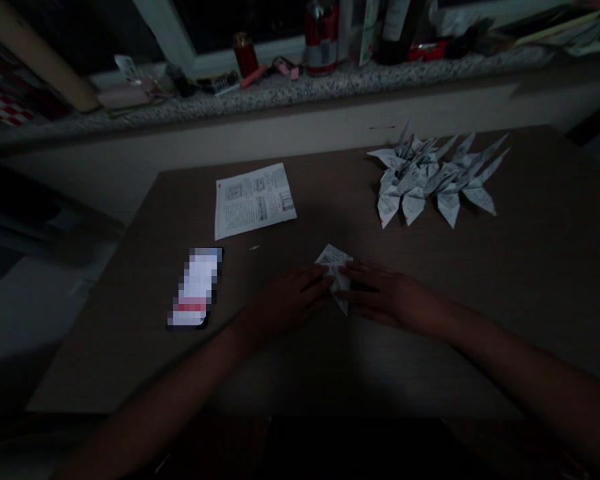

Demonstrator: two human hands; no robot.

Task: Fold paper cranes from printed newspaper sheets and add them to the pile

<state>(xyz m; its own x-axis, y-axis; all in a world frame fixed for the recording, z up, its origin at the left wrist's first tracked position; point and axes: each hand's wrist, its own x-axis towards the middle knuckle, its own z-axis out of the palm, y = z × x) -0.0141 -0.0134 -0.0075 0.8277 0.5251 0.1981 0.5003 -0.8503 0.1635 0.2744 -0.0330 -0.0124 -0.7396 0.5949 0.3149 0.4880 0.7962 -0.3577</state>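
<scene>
A small kite-shaped piece of folded printed paper (334, 255) lies on the table in front of me. My left hand (290, 299) rests on its left side with fingers stretched out, the fingertips touching the paper. From the other side my right hand (393, 293) lies flat with fingers extended over the paper's right edge. Neither hand grips it. The fingers hide parts of both side edges, while the top and bottom points show.
Several folded paper cranes (423, 180) cluster at the back right of the table (480, 280). A printed sheet (254, 200) lies at the back left, with a lit phone (195, 287) nearer me. Behind, a stone windowsill (280, 90) carries a red can (321, 40) and other clutter.
</scene>
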